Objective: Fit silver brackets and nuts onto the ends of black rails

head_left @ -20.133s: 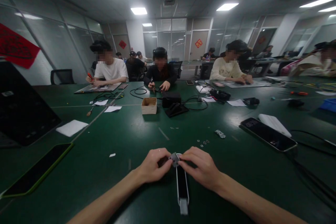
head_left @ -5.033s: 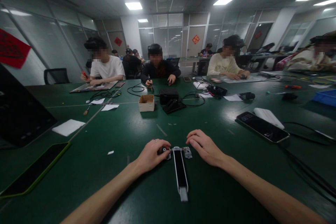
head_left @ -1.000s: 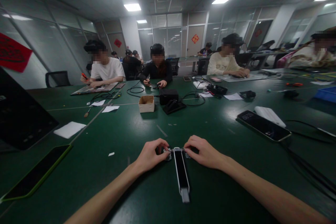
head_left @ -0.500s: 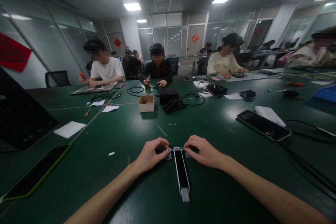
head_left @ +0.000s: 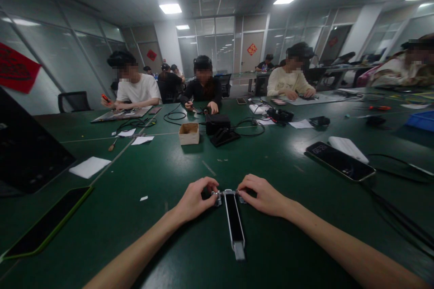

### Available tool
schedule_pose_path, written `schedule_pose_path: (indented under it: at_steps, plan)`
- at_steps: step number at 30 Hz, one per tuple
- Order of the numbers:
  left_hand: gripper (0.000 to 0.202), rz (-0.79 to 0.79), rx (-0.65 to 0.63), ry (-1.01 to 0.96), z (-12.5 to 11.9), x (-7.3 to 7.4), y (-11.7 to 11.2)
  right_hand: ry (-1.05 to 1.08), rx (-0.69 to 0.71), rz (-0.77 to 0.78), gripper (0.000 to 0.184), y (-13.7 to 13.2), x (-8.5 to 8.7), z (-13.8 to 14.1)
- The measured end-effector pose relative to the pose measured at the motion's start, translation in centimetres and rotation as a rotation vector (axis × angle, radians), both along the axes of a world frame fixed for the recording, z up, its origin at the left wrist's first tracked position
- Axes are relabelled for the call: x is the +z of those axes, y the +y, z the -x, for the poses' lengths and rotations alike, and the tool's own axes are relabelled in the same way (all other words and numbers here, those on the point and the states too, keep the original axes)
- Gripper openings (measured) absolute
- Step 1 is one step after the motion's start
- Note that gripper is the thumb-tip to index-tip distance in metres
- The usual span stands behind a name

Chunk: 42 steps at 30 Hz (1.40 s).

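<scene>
On the green table in front of me lies a narrow black bar with a white edge and a grey tab at its near end. Small silvery metal pieces sit on both sides of its far end. My left hand has thumb and forefinger at the left metal piece, pinching it. Opposite, my right hand pinches the right metal piece, mostly hidden by the fingers. Both hands rest low, close to the tabletop. The exact kind of the bar and pieces is too small to tell.
A small cardboard box and a black box-shaped device stand ahead. A green-edged phone lies left, below a dark screen. Another phone and a white block are at right. Several people sit across the table.
My left thumb and fingertips have shifted slightly, showing more of the left metal piece. My right hand and the bar stay in place. The hand of the person opposite has moved a little.
</scene>
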<state>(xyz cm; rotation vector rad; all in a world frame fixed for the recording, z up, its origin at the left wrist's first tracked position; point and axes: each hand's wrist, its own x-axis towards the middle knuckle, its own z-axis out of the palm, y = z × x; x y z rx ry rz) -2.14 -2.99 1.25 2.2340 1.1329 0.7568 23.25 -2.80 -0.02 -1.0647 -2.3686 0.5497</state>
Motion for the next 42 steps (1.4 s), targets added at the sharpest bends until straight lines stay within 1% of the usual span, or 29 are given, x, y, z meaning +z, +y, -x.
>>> schedule_pose_path:
  at_steps: [7,13,19,29,36,42]
  plan:
    - [0.021,0.012,-0.003,-0.011,-0.04,0.03,0.00,0.005,-0.001,-0.017,0.017,-0.01,-0.05,0.05]
    - [0.020,-0.010,0.002,-0.021,0.06,-0.37,0.13,0.007,0.011,-0.042,0.015,0.10,-0.23,0.06]
    - [0.022,-0.016,-0.004,-0.009,0.21,-0.66,0.25,0.003,0.004,-0.027,0.016,0.10,-0.17,-0.03]
    - [0.021,-0.027,-0.016,-0.010,0.18,-0.30,0.10,-0.006,-0.004,0.002,0.015,-0.05,0.17,0.04]
    - [0.022,-0.057,-0.002,0.007,0.18,-0.59,0.20,-0.006,0.002,-0.005,0.017,-0.01,0.15,-0.02]
    - [0.021,-0.054,0.037,0.023,0.08,-0.64,0.17,-0.001,0.003,-0.027,0.014,0.08,-0.18,0.00]
